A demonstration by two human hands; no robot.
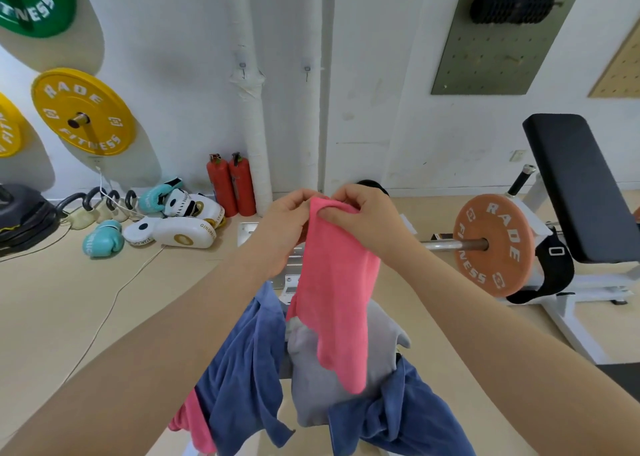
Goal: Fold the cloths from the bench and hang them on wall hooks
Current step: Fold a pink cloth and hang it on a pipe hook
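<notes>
Hanging from both hands in the head view, a pink cloth droops lengthwise in front of the person, folded narrow, its lower end dangling over the cloths below. The left hand pinches the cloth's top edge from the left, fingers curled round the fabric. The right hand pinches the same top edge from the right, thumb and fingers pressed together on the bunched corner. The two hands are nearly touching.

Below them, a grey cloth lies over the middle of the bench, whose pale frame shows just beyond the cloths. A blue cloth drapes off the bench's left edge, and another blue cloth spills toward its right edge. A second pink cloth hangs at the near left corner, partly under the blue one.

On the white wall beyond, two wall hooks sit side by side, bare. Two red fire extinguishers stand at the wall's foot.
</notes>
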